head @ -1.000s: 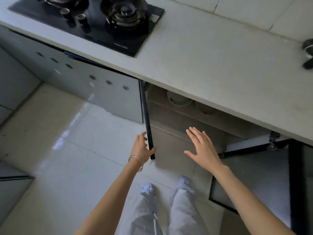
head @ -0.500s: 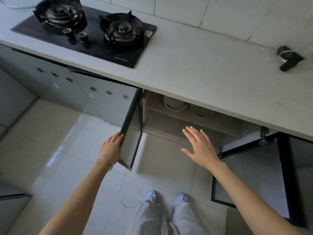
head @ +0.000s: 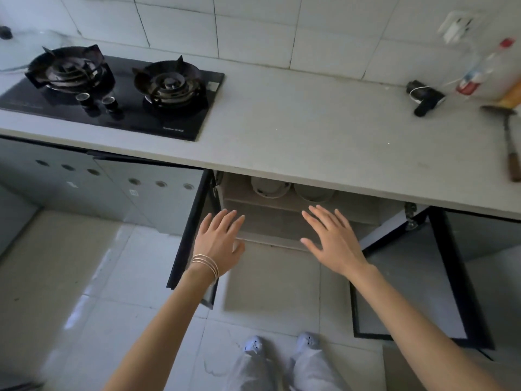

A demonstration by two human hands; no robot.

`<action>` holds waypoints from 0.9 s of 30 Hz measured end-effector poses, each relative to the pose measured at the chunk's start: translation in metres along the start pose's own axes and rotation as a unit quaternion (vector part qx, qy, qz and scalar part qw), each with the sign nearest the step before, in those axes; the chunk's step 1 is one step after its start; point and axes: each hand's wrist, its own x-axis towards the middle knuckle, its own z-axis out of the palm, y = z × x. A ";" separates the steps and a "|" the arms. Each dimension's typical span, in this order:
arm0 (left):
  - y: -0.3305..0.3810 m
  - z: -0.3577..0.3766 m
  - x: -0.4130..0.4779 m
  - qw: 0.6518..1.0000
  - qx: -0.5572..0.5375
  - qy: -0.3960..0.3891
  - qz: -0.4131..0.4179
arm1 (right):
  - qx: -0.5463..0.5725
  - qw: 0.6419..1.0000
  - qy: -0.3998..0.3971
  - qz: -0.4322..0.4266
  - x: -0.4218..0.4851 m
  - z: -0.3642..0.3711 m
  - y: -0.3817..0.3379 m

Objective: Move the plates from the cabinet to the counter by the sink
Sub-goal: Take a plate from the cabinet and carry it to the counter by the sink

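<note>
Two stacks of pale round dishes sat side by side on the upper shelf of the open under-counter cabinet [head: 282, 218], tucked partly beneath the overhanging edge of the grey stone desk [head: 310, 131]: the left stack of white plates [head: 269, 187] and the right stack of white plates [head: 313, 192]. Both stacks lay flat with their rims facing up; only their front halves showed, so how many dishes each held could not be told. Being round, they had no long axis to speak of. In front of and below the shelf, the left hand [head: 217, 241] hung with fingers spread and palm down, holding nothing, just beside the black-framed left cabinet door [head: 186, 238], which stood swung outward; whether the hand touched the door could not be told. The right hand [head: 335, 238] was likewise splayed wide and empty, fingers aimed toward the shelf, apart from the dishes. Thin metal bangles [head: 205, 263] circled the left wrist. The black-framed right cabinet door [head: 417, 283] stood wide open. On the desk lay a black glass two-burner gas hob [head: 112, 91] to the left and, far right, a small black gadget with a white cord [head: 424, 97], a clear plastic bottle [head: 487, 71], and a wooden-handled metal spatula [head: 509, 139].
</note>
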 end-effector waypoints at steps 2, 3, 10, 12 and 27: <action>0.018 -0.006 0.010 1.000 -0.001 0.023 0.021 | -0.001 1.000 0.009 0.014 -0.003 -0.007 0.008; 0.026 -0.009 0.015 0.999 -0.002 0.029 0.028 | -0.002 1.000 0.014 0.019 -0.005 -0.009 0.013; 0.076 -0.002 0.046 0.998 -0.020 0.030 0.057 | 0.017 0.999 0.013 0.044 -0.021 -0.009 0.056; 0.089 0.003 0.054 0.998 -0.026 0.031 0.054 | 0.026 0.999 0.005 0.046 -0.024 -0.006 0.072; 0.146 0.045 0.129 0.997 -0.024 -0.022 0.070 | 0.064 0.997 -0.036 0.010 0.006 0.016 0.176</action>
